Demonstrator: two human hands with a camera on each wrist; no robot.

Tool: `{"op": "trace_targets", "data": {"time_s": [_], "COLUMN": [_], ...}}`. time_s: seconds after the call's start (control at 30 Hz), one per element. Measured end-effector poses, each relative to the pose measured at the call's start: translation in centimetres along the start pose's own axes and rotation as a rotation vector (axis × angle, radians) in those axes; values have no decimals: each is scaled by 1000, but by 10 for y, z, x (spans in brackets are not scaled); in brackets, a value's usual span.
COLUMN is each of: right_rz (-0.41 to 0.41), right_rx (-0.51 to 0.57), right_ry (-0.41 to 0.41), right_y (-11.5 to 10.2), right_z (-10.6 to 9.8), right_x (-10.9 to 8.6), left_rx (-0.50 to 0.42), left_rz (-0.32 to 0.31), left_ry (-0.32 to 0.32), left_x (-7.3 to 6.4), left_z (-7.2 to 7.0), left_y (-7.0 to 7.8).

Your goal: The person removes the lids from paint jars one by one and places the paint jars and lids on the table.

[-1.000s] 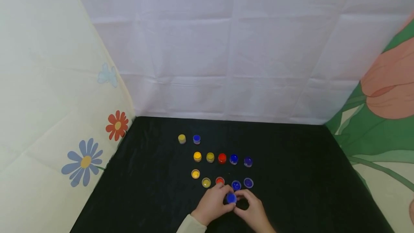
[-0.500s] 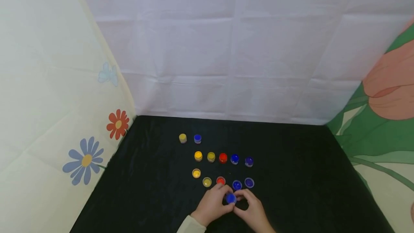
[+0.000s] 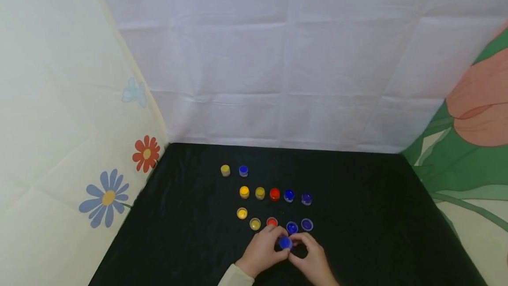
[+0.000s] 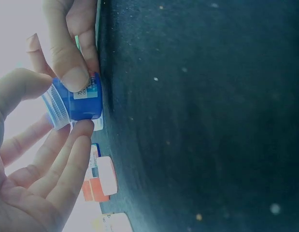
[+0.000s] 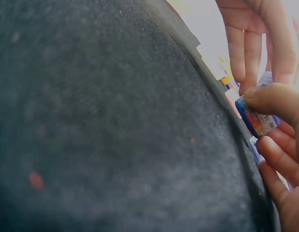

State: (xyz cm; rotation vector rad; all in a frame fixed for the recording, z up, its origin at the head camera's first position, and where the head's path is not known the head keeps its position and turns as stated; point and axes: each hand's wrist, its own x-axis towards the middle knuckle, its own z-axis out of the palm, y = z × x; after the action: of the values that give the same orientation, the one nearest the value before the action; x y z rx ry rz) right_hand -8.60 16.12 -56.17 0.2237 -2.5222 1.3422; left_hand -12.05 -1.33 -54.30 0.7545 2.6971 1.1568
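Observation:
A small blue paint jar (image 4: 84,104) with a ribbed translucent lid (image 4: 56,107) is held between both hands at the near side of the table. My left hand (image 3: 259,250) pinches the lid between thumb and fingers. The right hand (image 3: 313,259) grips the labelled body, its thumb lying across the label in the left wrist view. Lid and body are together, and the jar is tipped on its side in that view. Just beyond the fingers lie a round red piece (image 3: 272,222), partly covered by the left hand, and a round blue one (image 3: 292,227).
A black cloth (image 3: 190,242) covers the table. Several paint jars, such as a red one (image 3: 274,194), form a middle row. Closer lie shallow rimmed rounds, including a yellow one (image 3: 242,213) and a purple one (image 3: 307,224). Yellow (image 3: 225,171) and blue (image 3: 244,171) lidded jars stand behind.
Both hands keep their hold on the blue jar in nearly the same place. The head view has shifted very slightly; the other jars have not moved.

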Motion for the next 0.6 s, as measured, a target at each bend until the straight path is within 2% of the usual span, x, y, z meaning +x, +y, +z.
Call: {"op": "trace_targets", "data": {"time_s": [0.43, 0.6], "right_rz": [7, -6], "right_rx": [25, 11], "right_ry": [83, 116], "right_y": [8, 12], "right_z": [-9, -14], "right_x": [-1, 0], "left_rx": [-47, -104], "left_rz": [22, 18], "left_ry": [2, -11], "left_x": [12, 20], "left_z": [8, 9], "left_y": [5, 11]}}
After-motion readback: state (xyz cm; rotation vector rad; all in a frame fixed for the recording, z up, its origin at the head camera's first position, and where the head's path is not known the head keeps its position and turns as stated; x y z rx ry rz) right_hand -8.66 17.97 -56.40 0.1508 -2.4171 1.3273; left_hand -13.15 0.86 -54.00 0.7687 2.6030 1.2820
